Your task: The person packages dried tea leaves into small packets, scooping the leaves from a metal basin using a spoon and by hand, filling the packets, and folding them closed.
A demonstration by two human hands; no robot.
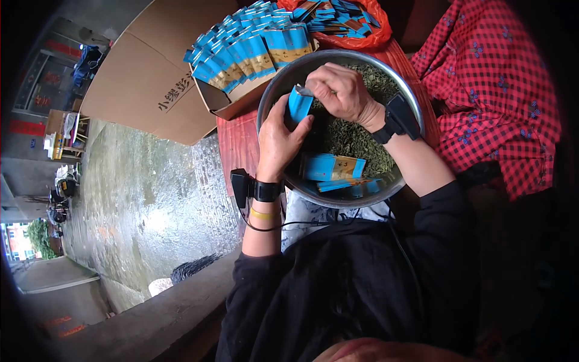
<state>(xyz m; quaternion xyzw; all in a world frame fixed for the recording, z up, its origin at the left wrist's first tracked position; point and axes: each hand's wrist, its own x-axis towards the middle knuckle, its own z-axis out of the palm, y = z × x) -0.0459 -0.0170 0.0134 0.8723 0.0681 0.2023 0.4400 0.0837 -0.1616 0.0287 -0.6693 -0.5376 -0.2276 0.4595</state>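
Note:
My left hand [280,136] grips a small blue packet [300,105] upright over the left side of a metal basin [263,120]. My right hand [342,90] is closed just above the packet's top. A small silvery-grey piece [304,91] shows between its fingers and the packet; whether it is a spoon or the packet's foil edge, I cannot tell. Dark green dried leaves [356,142] lie in the basin under both hands. Several flat blue-and-gold packets [333,168] rest on the leaves near the basin's front rim.
A cardboard box [241,99] beyond the basin holds rows of upright blue-and-gold packets [247,54]. Right of it, a red plastic bag [377,36] contains more packets. All stand on a reddish table [232,142]. Red-and-black checked cloth [482,90] hangs at right; wet floor [151,193] lies left.

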